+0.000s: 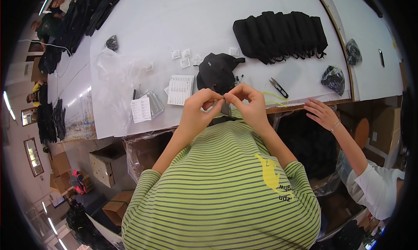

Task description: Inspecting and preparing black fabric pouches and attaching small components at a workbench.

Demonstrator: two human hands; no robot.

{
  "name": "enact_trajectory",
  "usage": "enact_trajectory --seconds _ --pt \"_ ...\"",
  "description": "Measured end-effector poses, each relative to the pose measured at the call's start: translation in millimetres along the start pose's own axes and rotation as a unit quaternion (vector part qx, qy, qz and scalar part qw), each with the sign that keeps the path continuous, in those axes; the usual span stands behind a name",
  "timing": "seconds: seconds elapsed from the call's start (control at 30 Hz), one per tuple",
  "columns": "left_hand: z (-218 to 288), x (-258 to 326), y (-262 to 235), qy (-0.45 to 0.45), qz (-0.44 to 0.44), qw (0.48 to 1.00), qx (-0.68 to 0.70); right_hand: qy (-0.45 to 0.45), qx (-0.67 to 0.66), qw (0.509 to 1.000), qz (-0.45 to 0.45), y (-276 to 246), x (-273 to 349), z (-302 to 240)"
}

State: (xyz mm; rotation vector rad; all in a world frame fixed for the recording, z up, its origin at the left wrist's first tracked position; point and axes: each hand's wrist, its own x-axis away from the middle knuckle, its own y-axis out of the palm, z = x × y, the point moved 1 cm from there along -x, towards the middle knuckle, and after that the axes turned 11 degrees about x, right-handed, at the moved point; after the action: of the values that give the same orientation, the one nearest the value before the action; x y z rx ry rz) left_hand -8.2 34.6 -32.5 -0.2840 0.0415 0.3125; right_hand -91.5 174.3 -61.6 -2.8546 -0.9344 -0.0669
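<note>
Close to the table's near edge, my left hand (203, 102) and my right hand (247, 102) meet with thumbs and forefingers pinched together. Between the fingertips is a thin dark piece, too small to make out fully. A flat dark grey tag-like piece (226, 109) hangs just below them. Right beyond my hands lies a black cap (216, 70) with a small light mark on it. Small black bits (237, 80) lie beside the cap, near my right hand.
Black thread snips (279, 88) and a yellow-green cord (274, 97) lie to the right. Farther back is a row of overlapping black fabric items (281, 36). Printed white cards (180, 89), small white packets (185, 53) and clear plastic (114, 82) lie left. Another person's hand (321, 114) is at right.
</note>
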Motion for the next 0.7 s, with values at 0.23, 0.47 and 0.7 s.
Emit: enact_trajectory --seconds 0.23,0.47,0.7 --pt "-5.5 -2.2 2.7 -0.004 0.001 1.0 0.017 -0.047 0.057 0.997 0.029 0.3 -0.8 -3.4" --pt "-8.2 2.8 5.7 -0.01 -0.096 0.995 -0.027 -0.043 0.185 0.981 -0.046 -9.7 -48.6 13.7" --pt "-1.8 6.8 25.8 -0.007 -0.201 0.979 -0.047 -0.098 0.631 0.763 -0.099 35.7 -64.8 68.8"
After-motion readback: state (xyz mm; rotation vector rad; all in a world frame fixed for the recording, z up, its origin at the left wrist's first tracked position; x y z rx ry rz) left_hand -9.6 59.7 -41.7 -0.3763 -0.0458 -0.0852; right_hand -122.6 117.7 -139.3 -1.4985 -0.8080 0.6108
